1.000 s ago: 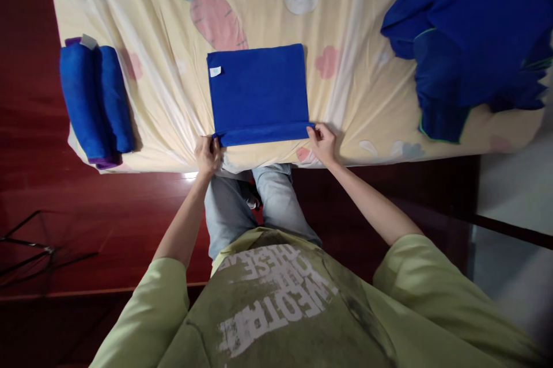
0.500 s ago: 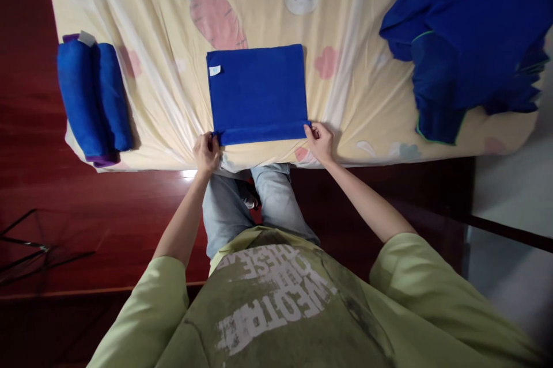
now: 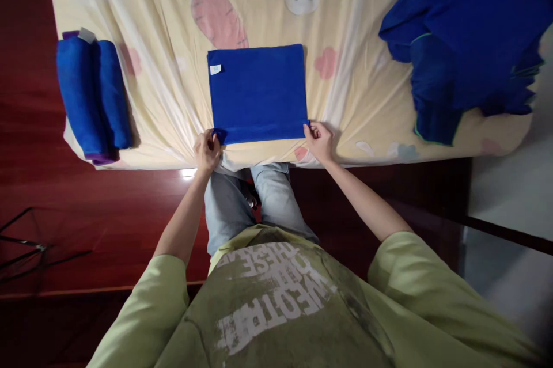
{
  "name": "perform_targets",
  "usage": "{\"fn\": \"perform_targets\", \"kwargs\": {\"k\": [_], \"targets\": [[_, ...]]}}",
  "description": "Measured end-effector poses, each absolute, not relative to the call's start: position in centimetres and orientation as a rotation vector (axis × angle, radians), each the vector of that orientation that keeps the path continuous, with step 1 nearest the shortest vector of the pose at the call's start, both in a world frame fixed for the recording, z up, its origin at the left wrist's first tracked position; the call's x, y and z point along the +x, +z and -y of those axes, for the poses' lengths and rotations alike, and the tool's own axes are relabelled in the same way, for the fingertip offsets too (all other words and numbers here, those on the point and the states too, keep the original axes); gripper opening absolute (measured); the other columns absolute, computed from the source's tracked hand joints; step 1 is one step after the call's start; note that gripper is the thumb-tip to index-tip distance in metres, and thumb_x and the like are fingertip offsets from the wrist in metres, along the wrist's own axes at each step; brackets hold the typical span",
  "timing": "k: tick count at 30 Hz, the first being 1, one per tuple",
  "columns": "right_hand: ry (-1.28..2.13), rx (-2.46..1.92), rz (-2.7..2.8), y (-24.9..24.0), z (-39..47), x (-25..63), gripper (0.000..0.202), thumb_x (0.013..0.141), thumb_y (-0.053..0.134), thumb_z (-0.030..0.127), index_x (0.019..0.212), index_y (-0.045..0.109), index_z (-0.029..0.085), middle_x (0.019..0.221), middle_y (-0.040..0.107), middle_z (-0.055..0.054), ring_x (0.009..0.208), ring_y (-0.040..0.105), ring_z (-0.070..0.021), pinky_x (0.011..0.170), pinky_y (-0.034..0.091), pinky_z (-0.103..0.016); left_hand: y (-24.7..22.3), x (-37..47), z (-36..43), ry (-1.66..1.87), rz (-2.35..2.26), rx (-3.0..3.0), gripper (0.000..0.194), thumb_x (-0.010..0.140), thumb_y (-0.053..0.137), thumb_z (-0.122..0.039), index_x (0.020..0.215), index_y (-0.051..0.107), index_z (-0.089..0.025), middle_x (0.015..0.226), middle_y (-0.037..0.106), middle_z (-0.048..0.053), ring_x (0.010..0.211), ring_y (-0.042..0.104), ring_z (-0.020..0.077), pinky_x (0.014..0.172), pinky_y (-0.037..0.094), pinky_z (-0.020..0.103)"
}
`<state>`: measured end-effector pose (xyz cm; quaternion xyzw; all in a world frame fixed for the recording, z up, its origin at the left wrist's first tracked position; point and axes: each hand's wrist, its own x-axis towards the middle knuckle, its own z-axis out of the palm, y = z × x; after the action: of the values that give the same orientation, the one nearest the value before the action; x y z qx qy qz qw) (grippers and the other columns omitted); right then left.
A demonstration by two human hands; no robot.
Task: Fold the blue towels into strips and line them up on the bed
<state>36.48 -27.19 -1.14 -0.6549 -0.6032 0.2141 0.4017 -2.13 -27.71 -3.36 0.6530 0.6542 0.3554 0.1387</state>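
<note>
Pinching the near corners of a flat, folded royal-blue terry towel point(image 3: 257, 91), the left hand point(image 3: 207, 151) closes thumb and fingers on the corner at 7 o'clock, and the right hand point(image 3: 319, 140) does the same at 5 o'clock. The towel lies at the centre of a pale yellow bedsheet printed with carrots and rabbits point(image 3: 345, 68), close to its near edge. It looks soft, light and limp, likely to sag unless held at both corners, where the turned-up hem gives purchase. Its slightly longer axis runs 9 to 3 o'clock; a small white label point(image 3: 215, 69) marks the far-left corner. Two rolled blue towels point(image 3: 93, 100) lie at 9 o'clock, a crumpled blue heap point(image 3: 466, 40) at 2 o'clock.
</note>
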Motion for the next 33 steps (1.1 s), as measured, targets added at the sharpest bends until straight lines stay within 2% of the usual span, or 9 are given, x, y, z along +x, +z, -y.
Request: {"fn": "perform_targets", "kwargs": {"k": [10, 17, 20, 23, 25, 27, 33], "targets": [[0.555, -1.637, 1.475, -1.6, 27.0, 36.6, 0.043, 0.097, 0.058, 0.06, 0.081, 0.062, 0.021, 0.062, 0.045, 0.004, 0.053, 0.036, -0.0097, 0.054, 0.036, -0.026, -3.3, -2.2, 27.5, 1.03, -1.809, 1.976, 0.034, 0.105, 0.045, -0.045, 0.103, 0.07, -0.021, 0.078, 0.058, 0.007, 0.077, 0.057, 0.0218, 0.083, 0.046, 0.041], [0.493, -1.643, 1.5, -2.0, 27.1, 36.6, 0.03, 0.094, 0.066, 0.052, 0.091, 0.061, 0.022, 0.071, 0.049, 0.004, 0.059, 0.045, -0.0105, 0.062, 0.049, -0.025, -3.5, -2.2, 27.5, 1.015, -1.833, 2.008, 0.032, 0.104, 0.048, -0.041, 0.11, 0.075, -0.025, 0.085, 0.06, 0.009, 0.089, 0.059, 0.025, 0.088, 0.047, 0.044], [0.383, -1.598, 1.59, -1.7, 27.3, 36.6, 0.024, 0.098, 0.061, 0.044, 0.091, 0.064, 0.022, 0.086, 0.061, -0.003, 0.07, 0.058, -0.0134, 0.072, 0.056, -0.029, -3.2, -2.1, 27.5, 1.034, -1.816, 2.003, 0.027, 0.102, 0.053, -0.037, 0.113, 0.076, -0.029, 0.103, 0.067, 0.011, 0.104, 0.059, 0.0279, 0.096, 0.046, 0.047], [0.374, -1.547, 1.707, -1.2, 27.4, 36.8, 0.023, 0.102, 0.052, 0.035, 0.095, 0.071, 0.022, 0.104, 0.068, -0.01, 0.094, 0.069, -0.0204, 0.084, 0.061, -0.035, -2.8, -2.0, 27.5, 0.979, -1.753, 2.057, 0.03, 0.101, 0.051, -0.033, 0.12, 0.074, -0.03, 0.116, 0.072, 0.011, 0.114, 0.058, 0.0299, 0.104, 0.043, 0.052], [0.41, -1.506, 1.779, -0.9, 27.4, 36.9, 0.026, 0.103, 0.049, 0.03, 0.103, 0.074, 0.024, 0.112, 0.07, -0.011, 0.109, 0.07, -0.0236, 0.094, 0.062, -0.04, -2.4, -1.9, 27.6, 0.933, -1.725, 2.101, 0.034, 0.1, 0.05, -0.032, 0.125, 0.073, -0.028, 0.121, 0.073, 0.01, 0.116, 0.058, 0.0308, 0.106, 0.041, 0.054], [0.447, -1.463, 1.824, -0.6, 27.3, 36.9, 0.028, 0.102, 0.047, 0.025, 0.109, 0.074, 0.025, 0.116, 0.072, -0.01, 0.115, 0.069, -0.0246, 0.103, 0.059, -0.044, -1.9, -1.9, 27.8, 0.892, -1.71, 2.136, 0.038, 0.097, 0.051, -0.032, 0.129, 0.071, -0.027, 0.126, 0.072, 0.01, 0.118, 0.059, 0.0319, 0.107, 0.04, 0.055], [0.487, -1.484, 1.902, 0.1, 27.5, 36.9, 0.037, 0.088, 0.053, 0.018, 0.12, 0.071, 0.022, 0.128, 0.07, -0.011, 0.121, 0.067, -0.0293, 0.105, 0.058, -0.048, -0.9, -1.9, 28.0, 0.771, -1.665, 2.202, 0.058, 0.082, 0.062, -0.038, 0.139, 0.064, -0.024, 0.141, 0.064, 0.01, 0.127, 0.055, 0.0363, 0.112, 0.035, 0.056]]}}
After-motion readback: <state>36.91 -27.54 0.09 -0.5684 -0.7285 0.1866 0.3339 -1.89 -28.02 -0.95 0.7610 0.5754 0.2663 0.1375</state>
